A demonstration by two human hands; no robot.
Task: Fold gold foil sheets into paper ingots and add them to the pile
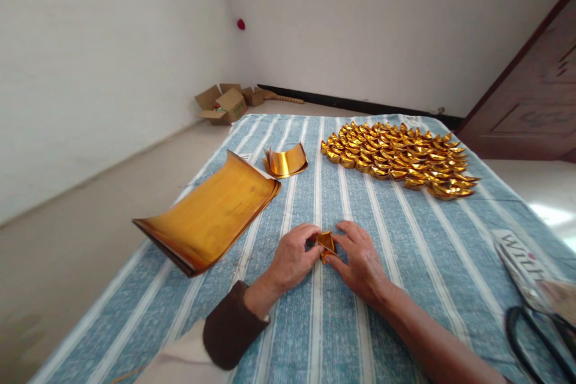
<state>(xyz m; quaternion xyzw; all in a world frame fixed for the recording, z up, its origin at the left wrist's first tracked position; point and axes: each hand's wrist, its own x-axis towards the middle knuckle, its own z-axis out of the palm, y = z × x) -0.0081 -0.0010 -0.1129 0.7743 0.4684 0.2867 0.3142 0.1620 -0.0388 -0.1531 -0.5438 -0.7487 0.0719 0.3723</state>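
Observation:
A small folded piece of gold foil paper (328, 241) lies between my hands, close above the striped cloth. My left hand (294, 254) pinches its left side between thumb and fingers. From the right, my right hand (360, 258) grips the same piece, thumb at the near edge and fingers at the far side. Part of the paper is hidden behind my fingertips. Beyond my left hand lies a stack of large gold foil sheets (209, 216) with curled ends. A smaller stack of curved gold foil pieces (287, 162) sits behind it.
Many folded gold paper ingots (391, 153) stand in close rows at the far right of the striped cloth (310, 312). Black-handled scissors (524, 312) lie at the right edge. An open cardboard box (225, 105) rests on the floor beyond the table.

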